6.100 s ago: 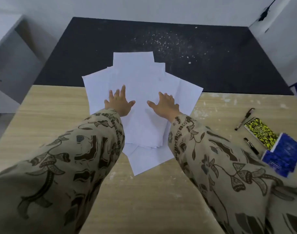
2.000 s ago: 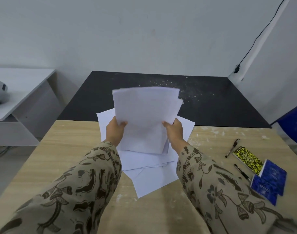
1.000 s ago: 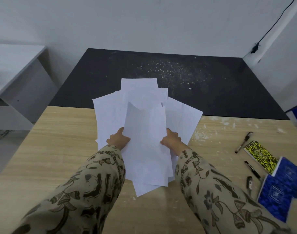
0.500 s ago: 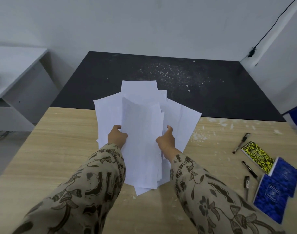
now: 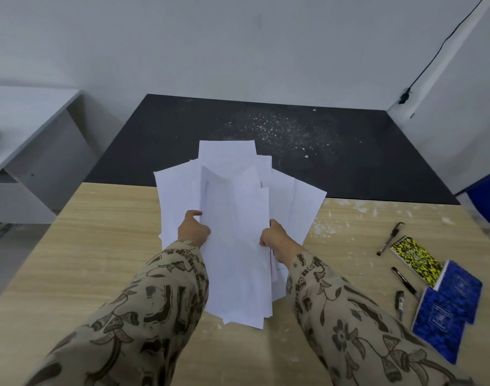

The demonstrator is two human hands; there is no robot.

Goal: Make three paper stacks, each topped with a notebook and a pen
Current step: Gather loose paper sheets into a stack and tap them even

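Observation:
A sheaf of white paper sheets stands between my hands over the wooden table. My left hand grips its left edge and my right hand grips its right edge. More loose sheets lie fanned out beneath and behind it. At the right lie a yellow-black notebook, two blue notebooks overlapping, and three black pens.
A black table with white specks adjoins the wooden one at the back. A white desk stands at the left. A cable runs down the wall at the right.
My hands lifted a bundle of sheets off the spread pile, raised it upright, then lowered it and squeezed it narrower between them. The notebooks and pens have not moved.

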